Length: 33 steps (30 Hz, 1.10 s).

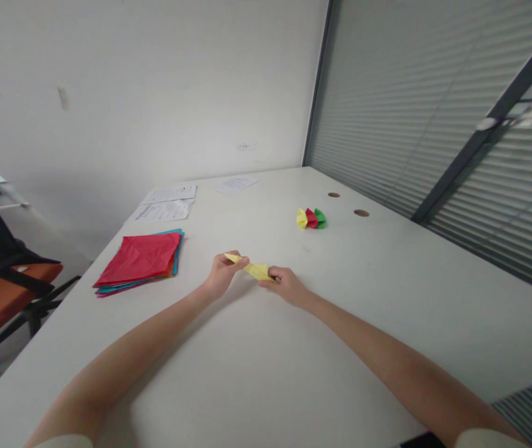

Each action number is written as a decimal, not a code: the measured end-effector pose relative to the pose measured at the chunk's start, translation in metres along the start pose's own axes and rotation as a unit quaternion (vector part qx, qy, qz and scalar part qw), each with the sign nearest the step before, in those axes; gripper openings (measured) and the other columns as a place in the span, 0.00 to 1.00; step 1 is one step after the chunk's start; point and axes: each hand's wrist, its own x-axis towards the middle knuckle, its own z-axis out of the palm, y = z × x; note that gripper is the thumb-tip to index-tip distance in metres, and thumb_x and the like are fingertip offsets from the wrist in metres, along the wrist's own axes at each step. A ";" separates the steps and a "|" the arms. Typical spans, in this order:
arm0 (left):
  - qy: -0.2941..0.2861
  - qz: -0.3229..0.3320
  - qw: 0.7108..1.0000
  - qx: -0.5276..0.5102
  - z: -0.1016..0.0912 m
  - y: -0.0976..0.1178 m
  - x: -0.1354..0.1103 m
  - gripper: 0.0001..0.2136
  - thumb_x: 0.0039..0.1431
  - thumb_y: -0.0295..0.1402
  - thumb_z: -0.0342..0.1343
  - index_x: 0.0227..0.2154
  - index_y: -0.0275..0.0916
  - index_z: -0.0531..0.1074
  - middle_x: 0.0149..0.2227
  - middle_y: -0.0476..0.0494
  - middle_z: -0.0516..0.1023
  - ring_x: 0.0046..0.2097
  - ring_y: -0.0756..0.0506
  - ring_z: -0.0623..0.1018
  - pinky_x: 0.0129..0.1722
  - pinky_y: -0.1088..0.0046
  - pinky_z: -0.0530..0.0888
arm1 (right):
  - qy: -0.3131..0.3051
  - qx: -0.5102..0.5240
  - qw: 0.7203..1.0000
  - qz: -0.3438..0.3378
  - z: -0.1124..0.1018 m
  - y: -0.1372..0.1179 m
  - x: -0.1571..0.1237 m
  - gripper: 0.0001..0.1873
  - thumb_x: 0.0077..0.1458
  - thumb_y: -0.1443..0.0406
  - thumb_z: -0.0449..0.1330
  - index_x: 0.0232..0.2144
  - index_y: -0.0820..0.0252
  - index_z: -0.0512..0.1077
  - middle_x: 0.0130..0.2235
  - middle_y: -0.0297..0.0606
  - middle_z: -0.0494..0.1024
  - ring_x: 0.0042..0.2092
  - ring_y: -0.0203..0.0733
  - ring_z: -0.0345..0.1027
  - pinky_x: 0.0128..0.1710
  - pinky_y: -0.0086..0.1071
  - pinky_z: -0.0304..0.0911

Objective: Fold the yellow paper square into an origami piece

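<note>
A folded piece of yellow paper (257,271) is stretched between my two hands, just above the white table. My left hand (223,272) pinches its left end, with the thumb on top and a pointed tip showing past it. At the other end, my right hand (288,285) grips the lower right corner between thumb and fingers. Creases run across the paper, and its ends are partly covered by my fingers. Farther back to the right lie small folded paper pieces (311,218) in yellow, red and green, side by side.
On the left of the white table (256,373) lies a stack of coloured paper sheets (142,258), red on top. Printed sheets (165,208) rest behind it. Two round holes (361,213) pierce the tabletop near the blinds. An orange-seated chair (14,292) stands beyond the left edge.
</note>
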 end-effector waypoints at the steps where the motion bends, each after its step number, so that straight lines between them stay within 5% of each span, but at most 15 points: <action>1: -0.001 0.002 1.000 -0.001 -0.001 0.000 0.000 0.19 0.43 0.39 0.69 0.15 0.35 0.64 0.19 0.55 0.59 0.25 0.54 0.60 0.27 0.76 0.59 | -0.001 0.012 1.000 0.002 0.000 0.001 0.000 0.20 0.49 0.50 0.60 0.22 0.60 0.64 0.25 0.30 0.62 0.28 0.34 0.54 0.29 0.29 0.49; 8: 0.015 0.009 1.000 -0.004 -0.002 0.002 0.003 0.17 0.41 0.39 0.70 0.16 0.35 0.66 0.20 0.54 0.62 0.26 0.54 0.62 0.28 0.76 0.61 | -0.004 0.049 0.998 0.039 -0.002 -0.001 0.001 0.22 0.46 0.48 0.61 0.20 0.60 0.64 0.21 0.26 0.56 0.25 0.31 0.48 0.25 0.29 0.45; 33: 0.027 -0.020 0.999 -0.013 -0.012 -0.002 0.009 0.15 0.39 0.38 0.71 0.18 0.35 0.72 0.20 0.52 0.69 0.26 0.54 0.67 0.29 0.76 0.64 | 0.006 0.064 0.996 0.068 -0.005 0.001 0.001 0.21 0.45 0.49 0.62 0.22 0.62 0.69 0.20 0.27 0.58 0.24 0.31 0.48 0.23 0.28 0.43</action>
